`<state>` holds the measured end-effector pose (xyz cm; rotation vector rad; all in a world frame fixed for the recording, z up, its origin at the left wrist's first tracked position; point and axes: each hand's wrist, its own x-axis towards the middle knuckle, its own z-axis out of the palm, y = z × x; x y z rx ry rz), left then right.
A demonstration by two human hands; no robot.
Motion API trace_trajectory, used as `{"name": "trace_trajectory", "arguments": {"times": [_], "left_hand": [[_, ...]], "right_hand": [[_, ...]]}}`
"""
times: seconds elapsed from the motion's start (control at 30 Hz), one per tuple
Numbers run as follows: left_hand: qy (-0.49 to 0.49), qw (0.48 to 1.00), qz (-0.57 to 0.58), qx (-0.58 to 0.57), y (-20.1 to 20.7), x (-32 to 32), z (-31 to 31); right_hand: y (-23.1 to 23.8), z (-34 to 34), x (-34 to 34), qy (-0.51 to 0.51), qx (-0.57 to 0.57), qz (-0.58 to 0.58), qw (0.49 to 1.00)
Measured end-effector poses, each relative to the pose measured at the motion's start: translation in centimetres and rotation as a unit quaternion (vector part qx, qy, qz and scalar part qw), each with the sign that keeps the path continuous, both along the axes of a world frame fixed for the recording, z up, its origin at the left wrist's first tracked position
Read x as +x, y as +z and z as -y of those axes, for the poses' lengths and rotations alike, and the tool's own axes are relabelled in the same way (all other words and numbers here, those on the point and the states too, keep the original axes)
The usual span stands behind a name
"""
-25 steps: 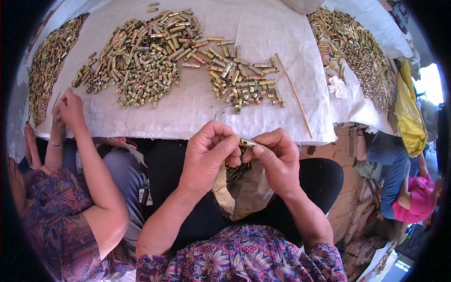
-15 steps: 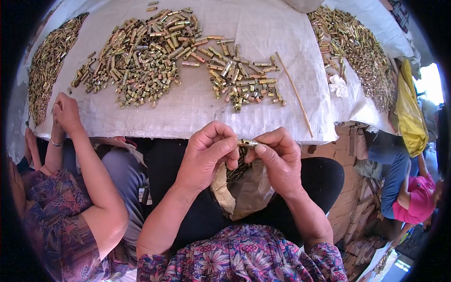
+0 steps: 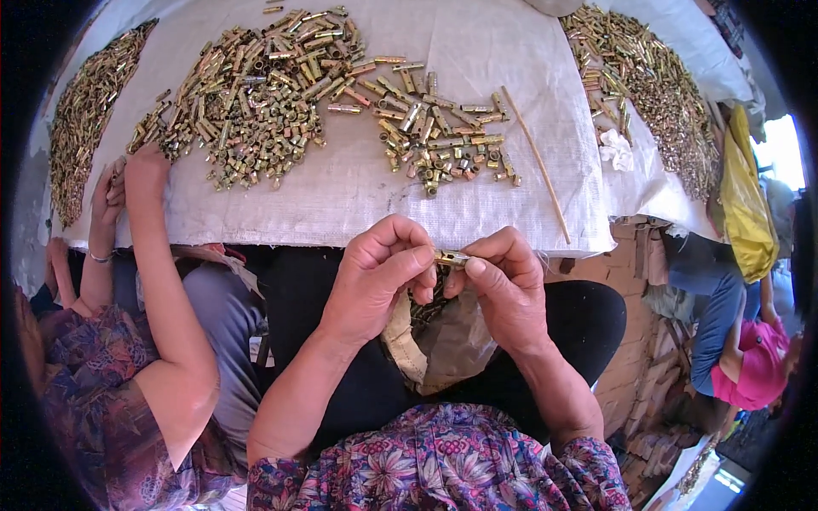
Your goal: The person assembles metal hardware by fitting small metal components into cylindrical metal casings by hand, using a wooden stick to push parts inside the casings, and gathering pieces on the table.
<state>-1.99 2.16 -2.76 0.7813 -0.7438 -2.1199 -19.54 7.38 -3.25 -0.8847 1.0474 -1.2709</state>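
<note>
Between my hands, just off the near edge of the table, is a small brass-coloured metal sleeve [image 3: 449,258] lying crosswise. My left hand [image 3: 383,268] pinches its left end with thumb and forefinger. The thumb and forefinger of my right hand [image 3: 504,285] close on its right end. Below them, an open bag [image 3: 447,353] with a tan rim sits in my lap with similar metal parts inside, partly hidden by my hands. Ahead on the white cloth [image 3: 341,213], a small heap of metal sleeves and short nuts [image 3: 439,140] lies nearest my hands.
A larger heap of metal parts [image 3: 264,102] lies left of centre, with more piles [image 3: 89,111] at the far left and right [image 3: 648,94]. A thin wooden stick [image 3: 537,162] rests at right. A co-worker's hand [image 3: 149,175] works on the left; a person in pink [image 3: 754,366] sits right.
The co-worker's hand on the left has moved forward to the edge of the heap. My hands stay almost in place, with the sleeve tilted slightly differently between my fingers.
</note>
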Motion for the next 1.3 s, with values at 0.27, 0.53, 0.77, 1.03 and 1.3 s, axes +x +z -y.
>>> {"name": "trace_trajectory", "arguments": {"times": [0.27,0.53,0.77,1.03,1.3], "left_hand": [[0.01,0.998,0.051,-0.027,0.0,0.0,-0.2],[0.033,0.999,0.036,-0.008,-0.1,0.1,-0.1],[0.035,0.999,0.025,-0.017,-0.3,0.0,-0.1],[0.024,0.996,0.075,-0.047,-0.2,0.0,-0.2],[0.02,0.991,0.124,-0.053,-0.7,0.0,-0.1]], "right_hand": [[-0.7,-0.6,1.0,-0.025,-0.016,0.021,0.999],[-0.5,-0.1,0.4,0.015,0.0,-0.024,1.0],[-1.0,-0.2,0.6,-0.005,0.003,-0.005,1.0],[-1.4,-0.7,1.3,-0.023,-0.021,-0.028,0.999],[-2.0,-1.2,1.7,-0.039,-0.06,-0.129,0.989]]}}
